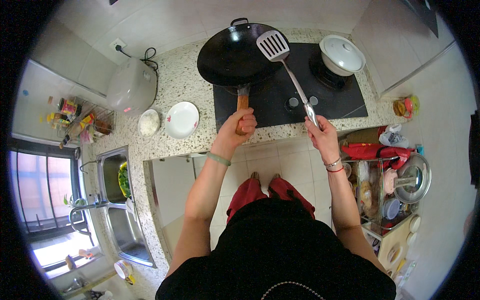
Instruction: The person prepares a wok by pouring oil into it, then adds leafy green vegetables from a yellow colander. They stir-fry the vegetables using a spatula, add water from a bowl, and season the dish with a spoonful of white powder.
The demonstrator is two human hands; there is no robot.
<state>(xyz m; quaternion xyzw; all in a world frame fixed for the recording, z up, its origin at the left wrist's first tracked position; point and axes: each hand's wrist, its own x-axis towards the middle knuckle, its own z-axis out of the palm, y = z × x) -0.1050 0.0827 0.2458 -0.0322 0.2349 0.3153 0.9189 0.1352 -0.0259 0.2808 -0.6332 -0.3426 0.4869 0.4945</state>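
Observation:
My left hand (239, 128) is closed round the wooden handle of a black wok (225, 60), which sits over the left side of the black cooktop (330, 107). In my right hand (322, 134) is the metal handle of a slotted spatula (274, 46). Its slotted head is raised toward the wok's right rim; whether it touches the wok I cannot tell. The part of the wok that shows holds no visible food. Left of the wok, a white plate with small pink marks (182, 120) lies beside a small bowl of white food (149, 123).
A lidded white pot (343, 54) stands at the cooktop's right rear. A pale rice cooker (132, 86) is plugged in at the left. The double sink (131, 232) has greens in a yellow container (124, 180). A loaded rack (372, 195) stands right of me.

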